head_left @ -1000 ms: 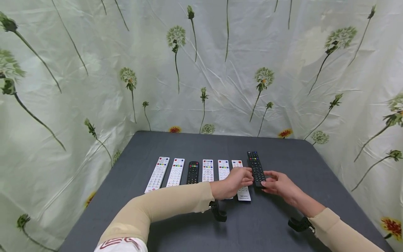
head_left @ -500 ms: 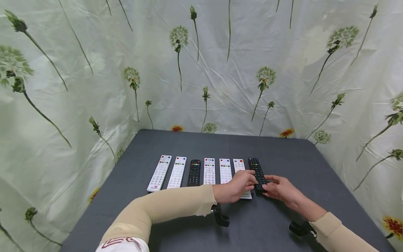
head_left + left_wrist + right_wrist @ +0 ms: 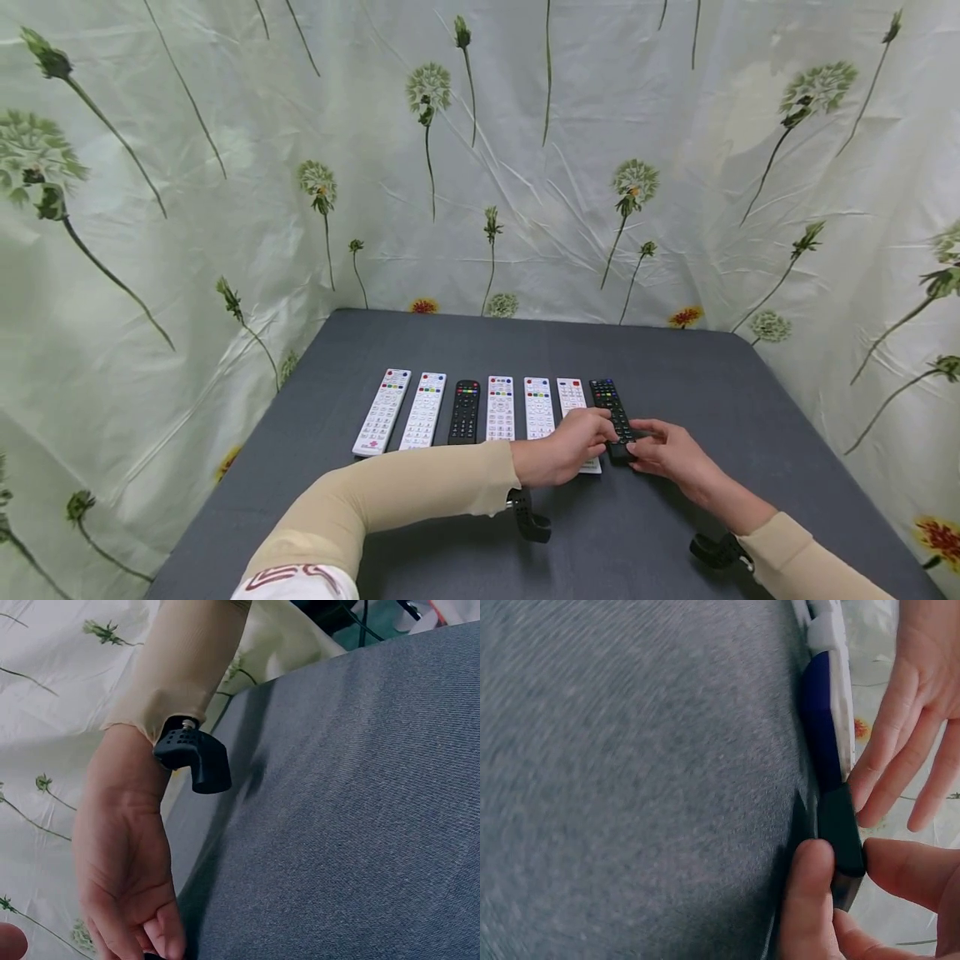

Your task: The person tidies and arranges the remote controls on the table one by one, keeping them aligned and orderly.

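A black remote control [image 3: 608, 397] lies on the dark table at the right end of a row. My right hand [image 3: 675, 462] pinches its near end between thumb and finger, which the right wrist view shows at close range. My left hand [image 3: 566, 448] reaches across from the left, its fingertips at the remote's left edge; its fingers look fairly straight, and I cannot tell how firmly they touch. Beneath that hand, a white remote control [image 3: 572, 393] is partly covered. In the left wrist view my right hand [image 3: 127, 862] appears with its fingertips on a small dark end.
Leftward the row continues: a white remote [image 3: 539, 410], another white one [image 3: 500, 410], a black one [image 3: 464, 412], then two white ones [image 3: 423, 412] [image 3: 382, 414]. My left sleeve [image 3: 420, 487] hides some lower ends. A flower-print curtain [image 3: 480, 167] surrounds the table [image 3: 525, 342].
The black remote has come down and nearer to me, its far end now about level with the row. Both hands moved slightly with it, and the head view shifted a little.
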`<state>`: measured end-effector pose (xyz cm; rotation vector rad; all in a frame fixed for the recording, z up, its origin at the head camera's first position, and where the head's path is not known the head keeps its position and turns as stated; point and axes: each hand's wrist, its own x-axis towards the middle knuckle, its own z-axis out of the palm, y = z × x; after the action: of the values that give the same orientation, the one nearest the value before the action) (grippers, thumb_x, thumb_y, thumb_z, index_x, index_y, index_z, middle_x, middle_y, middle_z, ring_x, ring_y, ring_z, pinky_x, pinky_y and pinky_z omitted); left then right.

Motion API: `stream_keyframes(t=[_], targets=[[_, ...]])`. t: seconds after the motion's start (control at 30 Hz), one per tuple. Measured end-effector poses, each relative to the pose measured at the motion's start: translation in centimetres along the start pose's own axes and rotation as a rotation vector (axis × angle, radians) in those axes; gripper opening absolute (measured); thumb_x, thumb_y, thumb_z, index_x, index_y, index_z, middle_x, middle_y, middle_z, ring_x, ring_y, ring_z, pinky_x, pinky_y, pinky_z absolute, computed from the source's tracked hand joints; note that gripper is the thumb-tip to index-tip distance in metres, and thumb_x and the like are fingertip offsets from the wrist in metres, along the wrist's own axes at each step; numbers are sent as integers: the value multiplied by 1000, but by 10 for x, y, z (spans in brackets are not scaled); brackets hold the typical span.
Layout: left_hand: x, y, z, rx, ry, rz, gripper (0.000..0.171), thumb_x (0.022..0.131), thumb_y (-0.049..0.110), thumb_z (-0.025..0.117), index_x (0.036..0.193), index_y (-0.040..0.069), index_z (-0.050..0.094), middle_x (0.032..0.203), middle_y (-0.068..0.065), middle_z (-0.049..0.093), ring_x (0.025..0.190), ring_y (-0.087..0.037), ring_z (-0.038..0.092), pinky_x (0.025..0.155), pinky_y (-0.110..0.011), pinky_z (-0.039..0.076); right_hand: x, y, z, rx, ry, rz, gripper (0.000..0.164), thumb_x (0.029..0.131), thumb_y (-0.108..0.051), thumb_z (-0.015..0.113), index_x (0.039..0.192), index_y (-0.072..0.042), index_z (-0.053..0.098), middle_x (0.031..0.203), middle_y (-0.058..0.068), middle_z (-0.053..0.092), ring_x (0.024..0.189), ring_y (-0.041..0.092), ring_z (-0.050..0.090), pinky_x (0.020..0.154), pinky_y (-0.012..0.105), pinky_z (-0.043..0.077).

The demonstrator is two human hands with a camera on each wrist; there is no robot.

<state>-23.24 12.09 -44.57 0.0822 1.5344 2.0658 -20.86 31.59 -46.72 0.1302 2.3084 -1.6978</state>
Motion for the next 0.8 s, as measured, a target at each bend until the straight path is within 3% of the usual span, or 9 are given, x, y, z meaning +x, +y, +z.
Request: stream_keyframes(t=[0.13, 0.27, 0.67, 0.8], targets=[[0, 2, 1, 14, -18, -13, 67, 78, -3, 58, 144, -7, 48, 151, -19, 44, 140, -35, 40, 116, -51, 30, -2, -2, 3, -185, 74, -19, 58, 97, -14, 67, 144, 11, 43, 98, 13, 68, 83, 24, 65, 68, 39, 59], [-1, 3, 2, 13, -26, -24, 67, 79, -3, 58, 145, -7, 46, 153, -18, 41, 141, -38, 37, 117, -52, 29, 0, -1, 6, -296, 110, -41, 58, 94, -13, 70, 140, 12, 46, 86, 9, 66, 77, 22, 60, 63, 38, 58], [0, 2, 3, 0, -21, -46, 67, 79, -4, 58, 145, -7, 46, 152, -15, 41, 139, -37, 39, 115, -51, 32, -1, 2, 7, -300, 100, -57, 55, 95, -6, 68, 141, 12, 44, 84, 9, 64, 74, 22, 60, 65, 36, 59], [1, 1, 2, 3, -14, -49, 65, 79, -3, 59, 143, -7, 48, 148, -15, 45, 131, -32, 46, 113, -50, 35, -2, 1, 9, -295, 111, -38, 55, 94, -6, 68, 142, 11, 45, 86, 10, 65, 74, 21, 62, 65, 35, 59]])
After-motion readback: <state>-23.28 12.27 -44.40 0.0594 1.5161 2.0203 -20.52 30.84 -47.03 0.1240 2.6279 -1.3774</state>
